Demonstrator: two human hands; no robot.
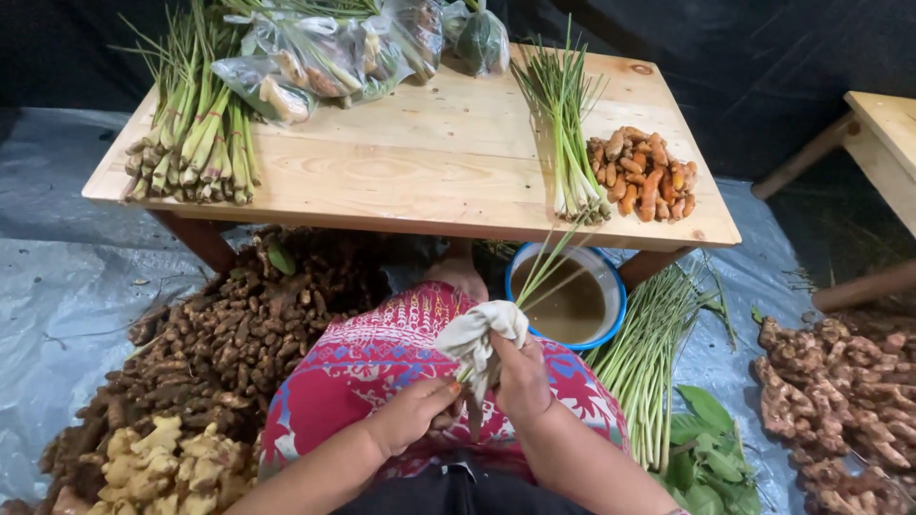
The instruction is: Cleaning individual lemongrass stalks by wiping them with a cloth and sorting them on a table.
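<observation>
Both hands (468, 396) wipe stalks (536, 272) with white cloth (477, 339).

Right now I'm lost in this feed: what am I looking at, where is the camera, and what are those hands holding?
There is no machine here. The one picture comes from a camera worn on a person's head, looking down at their own two bare hands over a red patterned lap.

The right hand wraps a pale cloth around thin green stalks; the left hand pinches their lower end.

Ahead stands a low wooden table bearing a bunch of lemongrass, clear plastic bags, a thinner bunch of stalks and orange turmeric roots.

On the grey sheet lie a blue-rimmed basin of brown water, brown roots, pale ginger, more stalks, and knobbly roots at right.
</observation>
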